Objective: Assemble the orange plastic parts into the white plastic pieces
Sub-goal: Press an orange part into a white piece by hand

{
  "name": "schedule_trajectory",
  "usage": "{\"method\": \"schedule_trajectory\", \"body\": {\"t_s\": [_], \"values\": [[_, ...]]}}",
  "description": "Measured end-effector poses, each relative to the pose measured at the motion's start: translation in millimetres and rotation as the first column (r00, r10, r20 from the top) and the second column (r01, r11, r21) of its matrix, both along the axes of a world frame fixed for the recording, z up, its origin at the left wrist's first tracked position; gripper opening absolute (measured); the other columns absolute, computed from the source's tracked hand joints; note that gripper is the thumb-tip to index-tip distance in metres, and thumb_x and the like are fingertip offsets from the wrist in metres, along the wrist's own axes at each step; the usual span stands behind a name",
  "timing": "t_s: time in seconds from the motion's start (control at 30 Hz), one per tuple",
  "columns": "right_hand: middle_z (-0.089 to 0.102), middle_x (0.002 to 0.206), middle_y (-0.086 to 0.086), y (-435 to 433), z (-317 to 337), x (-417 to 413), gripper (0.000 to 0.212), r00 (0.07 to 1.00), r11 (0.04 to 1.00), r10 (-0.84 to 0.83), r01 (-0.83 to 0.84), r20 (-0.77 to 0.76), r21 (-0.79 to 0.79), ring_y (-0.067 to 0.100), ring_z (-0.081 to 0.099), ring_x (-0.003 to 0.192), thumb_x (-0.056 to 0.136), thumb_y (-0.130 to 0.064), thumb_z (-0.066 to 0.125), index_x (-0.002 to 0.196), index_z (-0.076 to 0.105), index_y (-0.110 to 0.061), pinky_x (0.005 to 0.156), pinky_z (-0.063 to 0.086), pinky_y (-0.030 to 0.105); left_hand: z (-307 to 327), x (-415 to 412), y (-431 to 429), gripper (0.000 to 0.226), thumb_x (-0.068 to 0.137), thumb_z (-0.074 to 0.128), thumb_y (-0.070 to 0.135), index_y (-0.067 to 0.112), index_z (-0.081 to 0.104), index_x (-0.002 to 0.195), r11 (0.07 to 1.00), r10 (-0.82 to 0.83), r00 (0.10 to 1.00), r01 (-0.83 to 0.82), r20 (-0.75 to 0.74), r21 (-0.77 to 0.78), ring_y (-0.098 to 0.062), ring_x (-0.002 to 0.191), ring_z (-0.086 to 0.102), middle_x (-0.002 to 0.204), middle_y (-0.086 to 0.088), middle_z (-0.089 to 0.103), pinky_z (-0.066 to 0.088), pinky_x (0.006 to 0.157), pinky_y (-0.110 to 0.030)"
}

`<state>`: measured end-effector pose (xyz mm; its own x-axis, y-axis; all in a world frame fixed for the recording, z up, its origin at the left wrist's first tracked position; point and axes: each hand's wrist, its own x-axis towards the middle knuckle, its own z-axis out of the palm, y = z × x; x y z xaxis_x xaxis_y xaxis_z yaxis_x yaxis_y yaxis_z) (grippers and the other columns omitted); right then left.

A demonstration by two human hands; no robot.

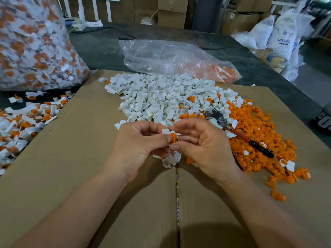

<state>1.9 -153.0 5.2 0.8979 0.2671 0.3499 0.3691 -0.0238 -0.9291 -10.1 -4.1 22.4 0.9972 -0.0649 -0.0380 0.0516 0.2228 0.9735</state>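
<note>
both hands up over the cardboard sheet [89, 158] on the bench, meeting at centre. left hand [141, 145] is closed around a white piece [166, 131], its flat tab sticking up between the thumbs. right hand [200, 140] pinches an orange part [173, 137] right at that piece, fingertips curled in on it. the two parts are touching; can't tell if the orange one is fully seated or just started. it looks edge-on and upright from here, so i'd guess the press runs roughly sideways, right hand pushing toward the left, left acting as the anvil. more white pieces [171, 159] sit tucked under the left palm, likely spares. supply: white pile [161, 97] straight ahead of the hands, orange pile [259, 136] ahead and to the right, so the right hand is nearer for the next orange part and either hand reaches the white. pliers with red and black handles [238, 133] lie across the orange pile, just beyond the right hand. finished ones heaped at far left [23, 122], with a full clear bag [32, 42] of them behind. risk i see: a skewed push could jam the fit.
</note>
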Motion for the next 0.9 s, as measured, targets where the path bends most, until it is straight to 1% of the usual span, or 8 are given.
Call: {"method": "schedule_trajectory", "body": {"t_s": [0.1,0.17,0.33,0.43,0.53,0.73,0.83,0.9], "values": [[0.070,0.080,-0.012,0.3,1.3,-1.0,0.030,1.000,1.000,0.011,-0.011,0.006,-0.017,0.008,0.069,0.079,0.061,-0.015,0.071,0.088,0.063,-0.025,0.073,0.053,0.018,0.0,0.6,0.5,0.006,0.046,0.071,0.012,0.011,0.069,0.052,1.000,-0.010,1.000,0.010,-0.018,0.016,-0.017,0.043,0.061,0.052,-0.011,0.064,0.050,0.043,-0.021],[0.071,0.079,-0.014,-0.5,0.4,-0.8,0.032,1.000,0.999,0.019,-0.019,0.010,-0.043,0.006,0.068,0.078,0.068,-0.002,0.071,0.089,0.064,-0.024,0.072,0.052,0.016,-0.9,1.7,1.3,0.006,0.051,0.072,0.007,0.012,0.068,0.050,0.999,-0.015,0.999,0.016,-0.044,0.033,-0.015,0.042,0.059,0.051,-0.009,0.063,0.047,0.041,-0.019],[0.070,0.081,-0.018,-2.0,-1.2,1.1,0.044,1.000,0.994,0.025,-0.024,0.012,-0.106,0.004,0.068,0.081,0.074,0.013,0.064,0.090,0.063,-0.028,0.074,0.051,0.015,-5.0,6.1,3.2,0.020,0.064,0.070,-0.003,0.012,0.065,0.052,0.997,0.031,0.993,-0.023,-0.112,0.069,-0.009,0.035,0.050,0.048,-0.003,0.059,0.029,0.032,-0.013],[0.069,0.083,-0.015,-1.4,-2.5,1.5,0.043,1.000,0.992,0.015,-0.012,0.018,-0.124,0.005,0.068,0.080,0.073,0.012,0.066,0.092,0.063,-0.027,0.073,0.051,0.014,-3.5,6.5,2.9,0.011,0.049,0.074,0.007,0.013,0.065,0.049,0.998,0.023,0.993,-0.015,-0.120,0.063,-0.008,0.034,0.050,0.047,-0.002,0.059,0.027,0.031,-0.012],[0.068,0.086,-0.012,-0.3,-1.9,1.1,0.040,0.999,0.990,0.007,-0.002,0.037,-0.141,0.005,0.068,0.079,0.073,0.008,0.068,0.093,0.063,-0.026,0.073,0.051,0.014,-2.6,6.3,2.9,0.013,0.038,0.072,0.018,0.013,0.067,0.049,0.999,0.011,0.993,-0.005,-0.119,0.053,-0.008,0.035,0.051,0.047,-0.002,0.060,0.028,0.031,-0.012],[0.069,0.085,-0.014,-0.7,-0.9,0.5,0.038,0.998,0.990,0.021,-0.012,0.063,-0.139,0.003,0.068,0.080,0.072,0.003,0.069,0.094,0.062,-0.028,0.073,0.051,0.013,-4.3,6.1,2.2,0.011,0.041,0.072,0.016,0.012,0.067,0.050,1.000,0.000,0.993,0.003,-0.118,0.026,-0.009,0.036,0.052,0.048,-0.004,0.060,0.030,0.032,-0.011],[0.069,0.083,-0.020,0.7,1.2,-2.1,0.032,0.993,0.995,0.050,-0.040,0.103,-0.096,0.001,0.067,0.076,0.070,-0.010,0.068,0.096,0.061,-0.029,0.070,0.050,0.012,-5.8,6.6,2.6,0.012,0.056,0.071,0.001,0.011,0.066,0.053,1.000,0.000,0.995,0.002,-0.103,0.021,-0.010,0.037,0.053,0.048,-0.005,0.059,0.032,0.032,-0.013],[0.070,0.085,-0.018,0.3,0.8,-2.4,0.031,0.991,0.996,0.049,-0.040,0.125,-0.075,0.001,0.068,0.075,0.072,-0.005,0.067,0.095,0.064,-0.026,0.070,0.050,0.012,-6.7,6.2,2.4,0.015,0.066,0.068,-0.005,0.007,0.065,0.058,0.999,0.003,0.996,0.001,-0.084,0.040,-0.011,0.038,0.053,0.048,-0.006,0.060,0.034,0.033,-0.014]]}}
